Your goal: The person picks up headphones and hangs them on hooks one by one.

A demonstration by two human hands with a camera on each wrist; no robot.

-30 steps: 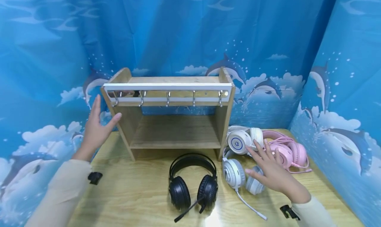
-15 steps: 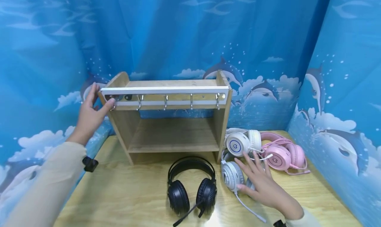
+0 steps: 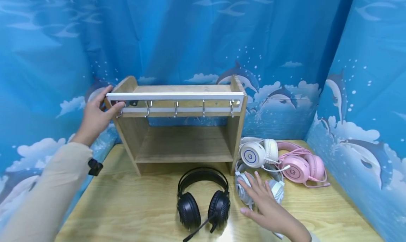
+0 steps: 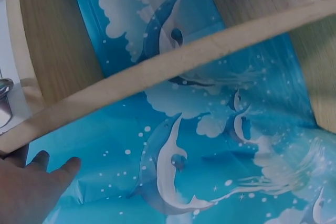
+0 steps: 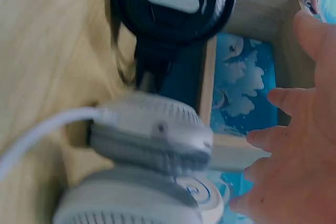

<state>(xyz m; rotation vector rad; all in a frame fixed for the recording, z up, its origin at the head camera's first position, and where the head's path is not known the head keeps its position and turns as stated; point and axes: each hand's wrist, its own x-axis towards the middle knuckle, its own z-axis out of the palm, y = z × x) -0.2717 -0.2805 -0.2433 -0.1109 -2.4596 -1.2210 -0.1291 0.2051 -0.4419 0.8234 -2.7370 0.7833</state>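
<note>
1. A white headset (image 3: pixel 258 187) lies on the wooden table (image 3: pixel 133 213), just right of the black headset (image 3: pixel 203 199) and in front of the rack's right leg.
2. The right hand (image 3: pixel 264 205) rests over this white headset with fingers spread and fairly straight; it grips nothing.
3. The left hand (image 3: pixel 95 115) holds the top left corner of the wooden rack (image 3: pixel 177 124), thumb on the front by the end hook (image 3: pixel 118 111), fingers wrapped behind.
4. The rack stands at the back of the table, with a white rail and a row of metal hooks.
5. Another white headset (image 3: pixel 258 154) and a pink headset (image 3: pixel 301 166) lie further right, touching.
6. A blue dolphin curtain (image 3: pixel 203 34) surrounds everything.
</note>
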